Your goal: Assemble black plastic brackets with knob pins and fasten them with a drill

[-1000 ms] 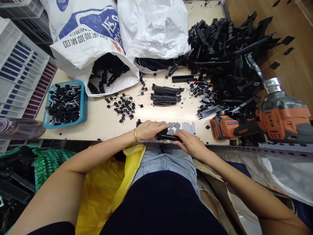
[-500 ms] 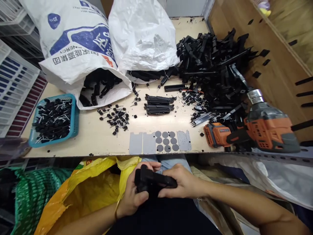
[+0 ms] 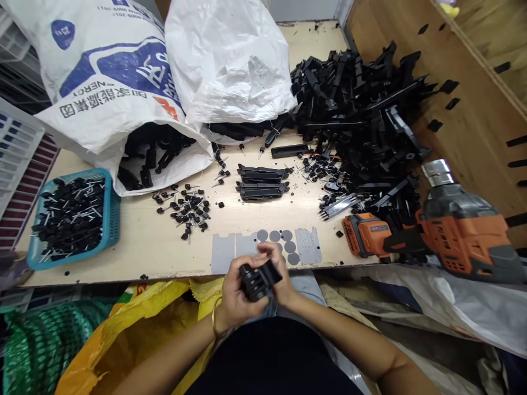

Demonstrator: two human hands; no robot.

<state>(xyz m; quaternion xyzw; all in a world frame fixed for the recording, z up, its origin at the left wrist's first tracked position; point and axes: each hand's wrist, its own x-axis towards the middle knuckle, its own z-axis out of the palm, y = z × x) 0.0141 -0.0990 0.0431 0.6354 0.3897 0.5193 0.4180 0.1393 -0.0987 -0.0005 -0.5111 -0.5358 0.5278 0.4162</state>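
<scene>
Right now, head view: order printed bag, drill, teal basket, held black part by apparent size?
1. Printed bag
2. Drill and teal basket: areas look close, so unranked; the drill looks longer.
3. Held black part, partly hidden.

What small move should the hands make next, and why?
Perhaps the right hand should close around the part to steady it: the left hand grips it, while the right is close beside it, its visible fingers reaching past rather than wrapping it.
</scene>
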